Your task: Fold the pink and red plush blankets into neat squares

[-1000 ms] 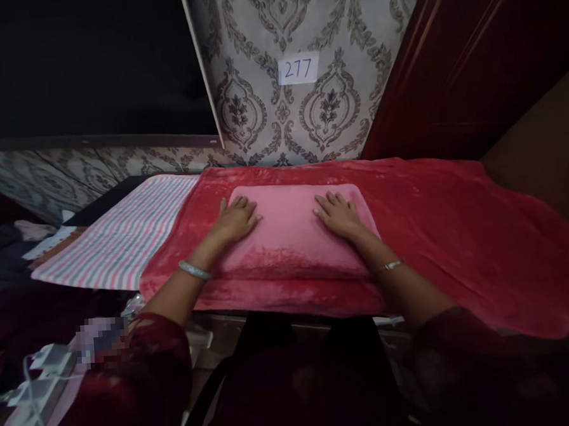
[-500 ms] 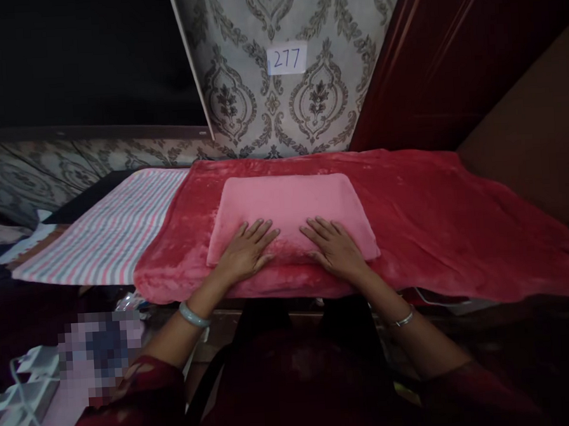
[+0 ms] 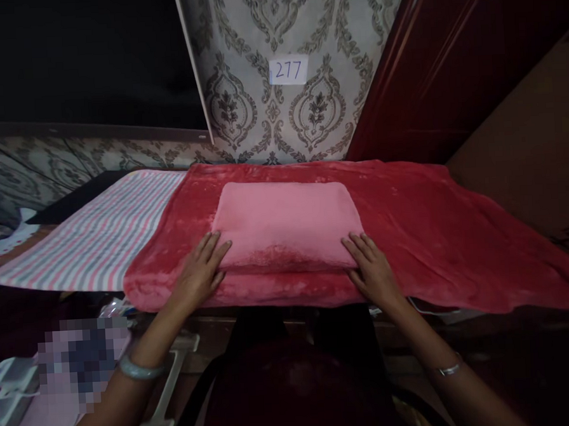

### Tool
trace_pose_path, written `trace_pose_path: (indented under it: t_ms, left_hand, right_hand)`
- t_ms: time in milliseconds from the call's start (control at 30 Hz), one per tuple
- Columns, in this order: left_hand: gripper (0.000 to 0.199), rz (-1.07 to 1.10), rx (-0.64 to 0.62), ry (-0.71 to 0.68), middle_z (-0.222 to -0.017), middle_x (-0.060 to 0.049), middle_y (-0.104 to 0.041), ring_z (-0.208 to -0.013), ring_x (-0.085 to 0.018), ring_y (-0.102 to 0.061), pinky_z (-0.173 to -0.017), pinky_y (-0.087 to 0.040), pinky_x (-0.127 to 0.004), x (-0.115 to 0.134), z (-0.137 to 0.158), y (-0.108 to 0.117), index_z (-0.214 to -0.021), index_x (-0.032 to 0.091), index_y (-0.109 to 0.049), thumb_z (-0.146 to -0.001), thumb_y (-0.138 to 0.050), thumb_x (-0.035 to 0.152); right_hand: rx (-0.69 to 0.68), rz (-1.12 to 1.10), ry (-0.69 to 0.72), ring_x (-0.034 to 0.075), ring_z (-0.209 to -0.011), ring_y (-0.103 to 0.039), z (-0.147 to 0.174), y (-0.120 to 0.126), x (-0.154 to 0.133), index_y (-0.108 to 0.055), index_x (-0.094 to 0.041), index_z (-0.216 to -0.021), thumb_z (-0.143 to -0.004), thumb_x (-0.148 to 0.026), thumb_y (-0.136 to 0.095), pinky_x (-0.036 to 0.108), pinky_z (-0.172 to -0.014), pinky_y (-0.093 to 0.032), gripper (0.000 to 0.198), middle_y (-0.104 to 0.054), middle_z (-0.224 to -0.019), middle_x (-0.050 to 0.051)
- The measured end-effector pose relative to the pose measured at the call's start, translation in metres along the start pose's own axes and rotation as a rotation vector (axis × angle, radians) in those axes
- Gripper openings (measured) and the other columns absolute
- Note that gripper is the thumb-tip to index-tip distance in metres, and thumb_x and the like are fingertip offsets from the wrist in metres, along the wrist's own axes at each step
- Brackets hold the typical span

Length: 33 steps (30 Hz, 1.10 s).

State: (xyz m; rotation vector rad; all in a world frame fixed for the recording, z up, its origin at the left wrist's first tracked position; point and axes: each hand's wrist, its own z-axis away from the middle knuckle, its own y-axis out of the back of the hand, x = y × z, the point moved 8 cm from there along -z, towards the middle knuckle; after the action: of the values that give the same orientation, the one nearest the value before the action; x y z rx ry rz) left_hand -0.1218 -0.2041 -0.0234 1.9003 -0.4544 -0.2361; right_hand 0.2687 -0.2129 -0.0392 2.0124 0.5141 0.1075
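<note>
A pink, fuzzy rectangle of folded cloth [image 3: 287,216] lies flat, long side across, with a darker red patch along its front edge. Under it is a red plush blanket [image 3: 419,231]. My left hand [image 3: 199,271] rests at the front left corner of the pink cloth, fingers spread and fingertips on its edge. At the front right corner, my right hand [image 3: 373,269] lies the same way, palm down with fingers apart. Neither hand is wrapped around the cloth. The thumbs point inward, near the blanket's thick front edge.
A striped cloth [image 3: 94,229] extends from under the blanket at left. Behind stand a patterned wall [image 3: 274,112] with a "277" paper [image 3: 288,70], a dark television screen [image 3: 81,65] and a dark red wooden panel [image 3: 414,60]. White power strips [image 3: 11,380] sit lower left.
Both hands have slid outward from the middle of the pink cloth to its front corners. The cloth lies in the same place on the blanket; the view has shifted slightly.
</note>
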Motion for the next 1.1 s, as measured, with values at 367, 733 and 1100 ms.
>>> trace_pose_path:
  t_ms: [367,733,1100]
  left_hand:
    - [0.06,0.052,0.058,0.065,-0.16,-0.015,-0.043,-0.15,-0.029,-0.038,-0.121,-0.037,-0.052,-0.002,0.011,0.01,-0.148,0.017,-0.05,-0.089,-0.043,0.018]
    - [0.061,0.003,0.1,-0.148,-0.161,-0.02,-0.04,-0.154,-0.032,-0.029,-0.125,-0.024,-0.057,0.135,-0.027,-0.015,-0.154,0.008,-0.04,-0.098,-0.048,0.03]
    - [0.059,0.033,0.043,-0.109,-0.161,-0.015,-0.042,-0.153,-0.03,-0.032,-0.125,-0.024,-0.058,0.137,-0.032,-0.015,-0.157,0.018,-0.04,-0.1,-0.047,0.033]
  right_hand:
    - [0.004,-0.052,0.001,0.03,-0.151,-0.033,0.007,0.004,0.008,-0.034,-0.027,-0.161,-0.09,-0.014,-0.046,0.058,-0.115,-0.039,0.073,-0.045,-0.16,0.009]
    - [-0.231,-0.016,0.272,0.026,-0.153,-0.031,-0.049,-0.019,-0.138,-0.038,-0.016,-0.159,-0.098,-0.026,-0.045,0.054,-0.124,-0.023,0.062,-0.04,-0.162,0.012]
    - [-0.136,0.145,-0.083,0.033,-0.151,-0.034,-0.04,0.001,-0.049,-0.046,-0.022,-0.154,-0.103,-0.034,-0.037,0.065,-0.117,-0.027,0.054,-0.043,-0.16,0.014]
